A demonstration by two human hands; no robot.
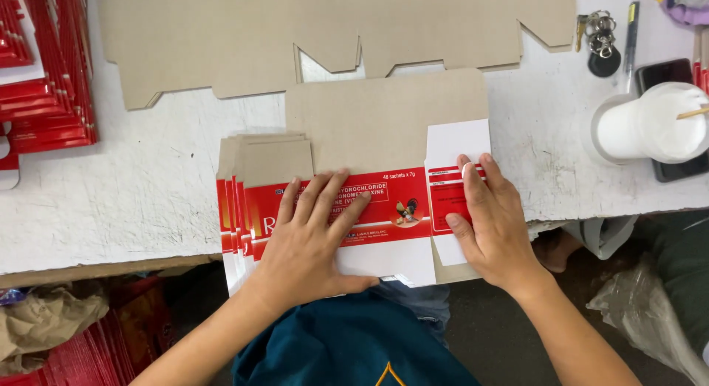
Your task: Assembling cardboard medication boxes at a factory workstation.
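Head view. Left hand [310, 234] lies flat, fingers spread, palm down on the red-and-white printed flat carton blank [384, 209]; no grip closed, it presses only. Right hand [491, 223] also lies open, fingers together, pressing the blank's narrow red-and-white side flap [452, 172] over toward the main panel. The blank sits at the near edge of the scuffed white work surface [133, 201], partly overhanging it, on top of a fanned stack of like blanks [233, 209] showing at its left.

Judgement on doing this fold well: keep the left palm planted so the panel cannot slide, run the right fingers along the score from one end to the other, and hold the flap's edge square to the red band before pressing hard. The overhang gives no backing, so pressure belongs over the surface.

Around: a large unprinted grey cardboard cutout [332, 31] beyond; stacked red cartons [44, 83] far left; a white plastic tub with a stick [650, 124], a key bunch [600, 39] and a pen [630, 31] at right.
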